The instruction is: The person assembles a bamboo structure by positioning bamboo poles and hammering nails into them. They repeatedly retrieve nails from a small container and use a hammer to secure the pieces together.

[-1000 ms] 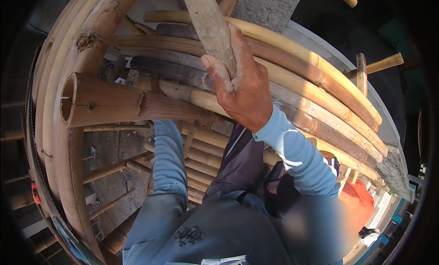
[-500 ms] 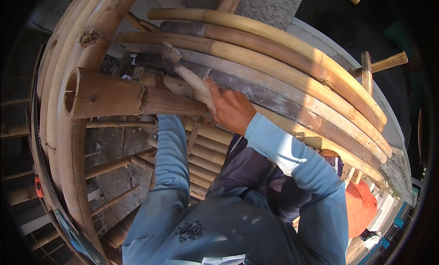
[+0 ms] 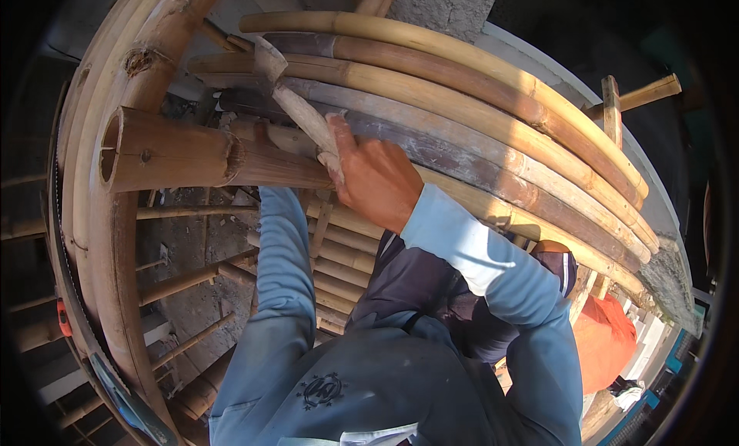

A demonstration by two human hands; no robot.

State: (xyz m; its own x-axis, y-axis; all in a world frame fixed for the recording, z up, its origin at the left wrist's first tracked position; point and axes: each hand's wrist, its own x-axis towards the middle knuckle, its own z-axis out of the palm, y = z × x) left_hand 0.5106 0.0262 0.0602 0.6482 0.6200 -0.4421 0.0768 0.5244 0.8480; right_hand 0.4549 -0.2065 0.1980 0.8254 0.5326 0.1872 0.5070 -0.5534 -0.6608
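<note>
My right hand (image 3: 377,176) is closed around the pale wooden handle of a dusty hammer-like tool (image 3: 300,115). Its head points up and to the left, over the row of bamboo poles; the exact kind is unclear. Just below the tool lies a thick, cut bamboo pole (image 3: 181,149), its hollow end facing left. My left forearm (image 3: 281,246) reaches up beneath that pole. The pole hides nearly all of my left hand; a small brownish patch above it (image 3: 261,132) may be part of its fingers, but their hold does not show.
Long bamboo poles (image 3: 462,99) lie side by side across the top. An upright bamboo frame (image 3: 115,269) stands at left, with a handsaw (image 3: 127,396) against it. A bamboo slat seat (image 3: 342,257) is by my legs. An orange-red bundle (image 3: 604,346) sits at right.
My right hand and the tool have shifted slightly to the left, and the tool's head has risen and shows more clearly. My left arm stays under the cut pole.
</note>
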